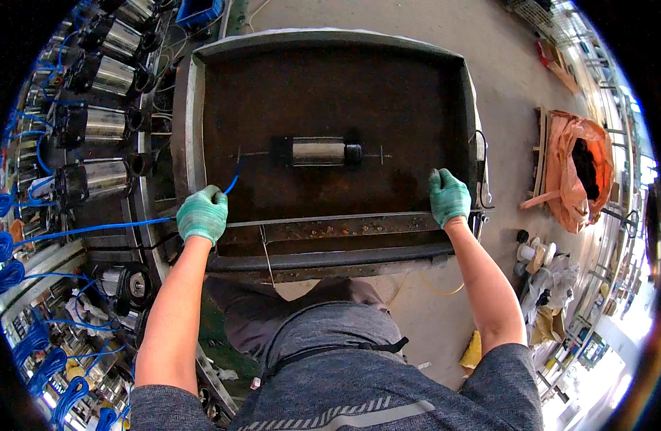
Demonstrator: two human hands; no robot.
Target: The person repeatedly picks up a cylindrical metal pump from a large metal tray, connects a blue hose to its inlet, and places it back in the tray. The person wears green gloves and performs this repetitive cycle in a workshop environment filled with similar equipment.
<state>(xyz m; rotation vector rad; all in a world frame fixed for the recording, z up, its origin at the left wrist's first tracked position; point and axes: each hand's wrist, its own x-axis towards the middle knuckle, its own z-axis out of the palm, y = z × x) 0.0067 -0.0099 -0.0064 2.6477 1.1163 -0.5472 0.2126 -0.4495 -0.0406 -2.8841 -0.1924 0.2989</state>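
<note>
Nearest, the person's dark grey shirt (438, 399) fills the lower middle, its sleeves ending near the elbows, and two bare forearms reach forward from it. The left forearm (174, 309) slants up and slightly inward, with the wrist carried in line; the right forearm (483, 276) angles inward more strongly, from an elbow set wide of the body. The hands stand well apart, at about the same height in the view, both in green knit gloves. The left hand (202, 215), knuckles up, is curled tight around a blue cable (122, 228), which comes in from the left and leaves the fist on its upper right side. The right hand (449, 196) is near the right front corner of a metal tank (195, 122), fingers bent inward and back of the hand up; whether it grips anything there cannot be told. Beyond the hands, near the middle of the tank's dark brown interior, a silver cylinder with black ends (318, 151) lies crosswise. To the left of the tank stands a row of similar metal cylinders (104, 124); off to the right sits an open orange bag (560, 165). Farthest, a blue bin (199, 12) shows past the tank's far left corner.
</note>
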